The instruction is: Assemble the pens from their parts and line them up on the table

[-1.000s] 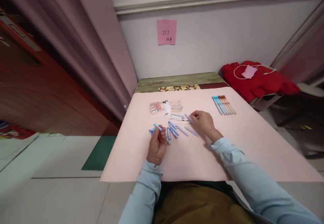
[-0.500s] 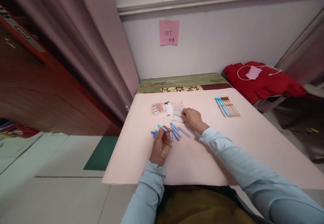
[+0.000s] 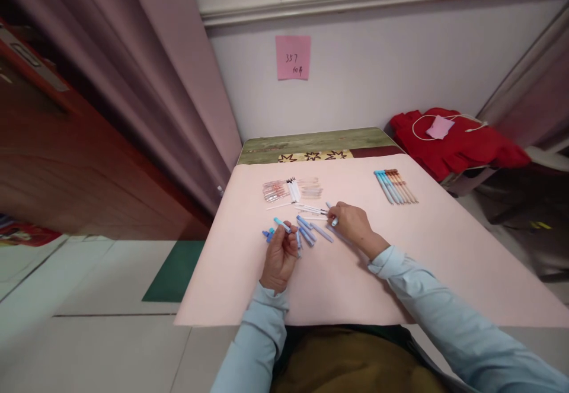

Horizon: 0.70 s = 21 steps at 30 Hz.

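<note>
My left hand (image 3: 278, 259) is closed on a light-blue pen barrel (image 3: 281, 224) with a turquoise end. The fingers of my right hand (image 3: 353, 224) pinch a pale blue pen barrel (image 3: 329, 208), its ends sticking out past them. Dark-tipped white pen refills (image 3: 311, 208) reach up to those fingertips; whether the fingers also touch one I cannot tell. Between the hands lie several blue-violet pen barrels (image 3: 306, 230). Small blue pen parts (image 3: 268, 236) sit just left of my left hand, partly hidden by it.
Farther back lie clear pen barrels (image 3: 275, 190), white refills with black tips (image 3: 294, 190) and pale barrels (image 3: 311, 189). A row of blue and brown pens (image 3: 395, 187) rests at right on the pink table cover (image 3: 422, 262). Red cloth (image 3: 462, 150) with a cable lies beyond the table.
My right hand has come back toward me and slightly right from the pale barrels, now with a pale blue barrel in its fingers. My left hand keeps its hold on its barrel.
</note>
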### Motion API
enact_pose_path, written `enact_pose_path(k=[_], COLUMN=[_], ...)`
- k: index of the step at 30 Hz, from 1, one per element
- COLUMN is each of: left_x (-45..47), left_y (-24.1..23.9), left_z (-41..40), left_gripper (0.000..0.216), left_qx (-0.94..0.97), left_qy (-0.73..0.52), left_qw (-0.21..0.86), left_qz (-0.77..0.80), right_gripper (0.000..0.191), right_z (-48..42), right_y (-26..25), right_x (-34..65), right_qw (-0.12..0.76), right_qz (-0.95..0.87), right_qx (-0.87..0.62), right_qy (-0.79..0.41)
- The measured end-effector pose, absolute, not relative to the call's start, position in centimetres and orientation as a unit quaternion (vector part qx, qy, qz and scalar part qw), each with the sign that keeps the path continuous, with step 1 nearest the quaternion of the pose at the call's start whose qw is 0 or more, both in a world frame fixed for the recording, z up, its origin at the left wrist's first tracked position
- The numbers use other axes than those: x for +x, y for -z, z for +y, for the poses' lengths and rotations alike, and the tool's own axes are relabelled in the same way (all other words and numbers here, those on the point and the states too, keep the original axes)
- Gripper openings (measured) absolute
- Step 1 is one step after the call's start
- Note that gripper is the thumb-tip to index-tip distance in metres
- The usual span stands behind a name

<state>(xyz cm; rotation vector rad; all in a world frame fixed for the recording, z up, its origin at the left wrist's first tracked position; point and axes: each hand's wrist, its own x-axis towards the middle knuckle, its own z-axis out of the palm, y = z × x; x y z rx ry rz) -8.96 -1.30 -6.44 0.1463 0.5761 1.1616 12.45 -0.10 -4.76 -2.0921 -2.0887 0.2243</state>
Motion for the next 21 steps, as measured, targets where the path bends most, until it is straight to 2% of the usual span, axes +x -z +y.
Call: enact_pose_path(k=[5, 11, 18, 21], left_x=[-9.0, -8.9, -8.6, -8.6], left_y=[6.6, 6.1, 6.3, 6.1], left_z=[-1.4, -1.5, -1.4, -1.2], left_gripper=[0.011, 0.013, 0.031, 0.038], left_qx=[0.093, 0.112, 0.074, 0.025], left_qy=[-0.547, -0.538, -0.568, -0.603], left_qw=[0.788, 0.801, 0.786, 0.758], left_qz=[0.266, 0.236, 0.234, 0.249], right_gripper=[0.017, 0.014, 0.01, 0.021], right_z=[-0.1, -2.3, -3.1, -3.3], right_y=[3.6, 1.0, 1.2, 1.3], right_x=[12.4, 10.6, 8.2, 8.8], right_qw=[0.065, 0.182, 0.21, 0.282], right_qz=[-0.713, -0.701, -0.714, -0.706], right_qx=[-0.694, -0.682, -0.646, -0.613], right_qy=[-0.076, -0.096, -0.172, -0.213])
